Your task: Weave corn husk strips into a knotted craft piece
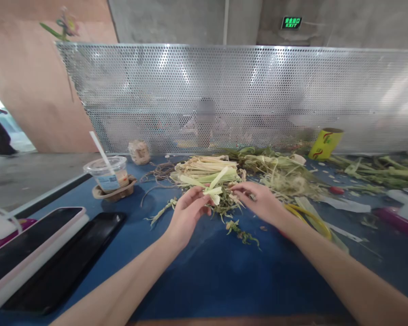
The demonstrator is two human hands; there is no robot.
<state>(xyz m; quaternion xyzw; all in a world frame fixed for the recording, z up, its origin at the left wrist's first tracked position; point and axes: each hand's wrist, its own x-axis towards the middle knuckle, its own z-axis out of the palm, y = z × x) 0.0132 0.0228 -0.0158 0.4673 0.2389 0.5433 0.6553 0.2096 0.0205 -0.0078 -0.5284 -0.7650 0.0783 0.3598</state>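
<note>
In the middle of the head view, my left hand (190, 213) pinches a pale green folded corn husk (215, 191) between thumb and fingers, its strips sticking up and out. My right hand (256, 199) hovers just right of it, fingers loosely bent and apart, with nothing visible between them. The fingertips are close to a heap of small dried green plant bits (226, 206); whether they touch it I cannot tell. Behind the hands lies a bundle of pale dry husks (207, 165). A small leafy sprig (241, 233) lies in front of the heap.
At left are a plastic cup (109, 174) with a straw in a cardboard holder, a phone (34, 244) and a black tray-like object (71, 258). Brown cord (159, 174) lies behind. At right are loose husks (279, 174), yellow tubing (313, 217) and a yellow roll (325, 144). A perforated metal panel (204, 81) stands behind.
</note>
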